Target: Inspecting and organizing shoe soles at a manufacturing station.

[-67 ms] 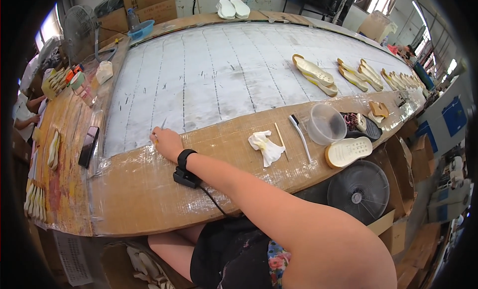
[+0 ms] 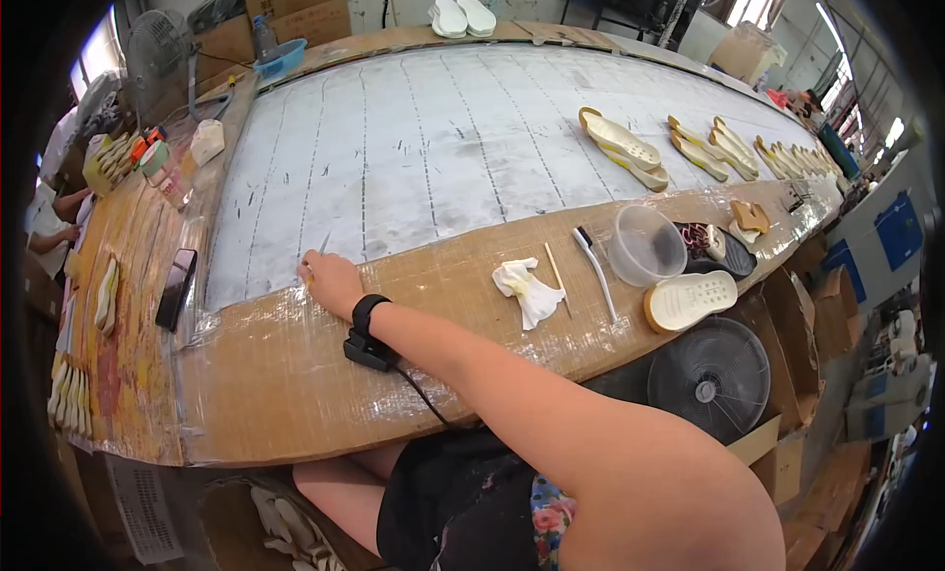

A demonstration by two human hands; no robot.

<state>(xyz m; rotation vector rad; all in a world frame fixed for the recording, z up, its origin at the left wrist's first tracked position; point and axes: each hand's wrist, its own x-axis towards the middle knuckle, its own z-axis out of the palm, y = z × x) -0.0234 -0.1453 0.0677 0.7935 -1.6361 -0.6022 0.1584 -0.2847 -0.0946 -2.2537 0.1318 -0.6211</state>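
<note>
Lying far left of the fingers of the right hand [image 2: 335, 284], nearer the body: row of pale soles [image 2: 71, 397] on the bench [image 2: 285, 384]. Another pale sole piece [image 2: 106, 297] also left, roughly level with the fingers. Phone [image 2: 176, 290] between that and the fingers, dark, no contact. Right fingers: pinched together on a slim pointed tool [image 2: 325, 244]; tip sticks out just past them, away from the body, over the white lined sheet [image 2: 394, 167]. Black wristband [image 2: 366, 320] right behind the hand. Right of the fingers, well apart: crumpled white tissue [image 2: 532, 293], thin stick [image 2: 556, 273], white-handled brush [image 2: 597, 276], clear tub [image 2: 647, 248], then one thick cream sole [image 2: 692, 300]. Farther off, right and beyond the fingers: cream-and-tan soles [image 2: 625, 148] on the sheet.
</note>
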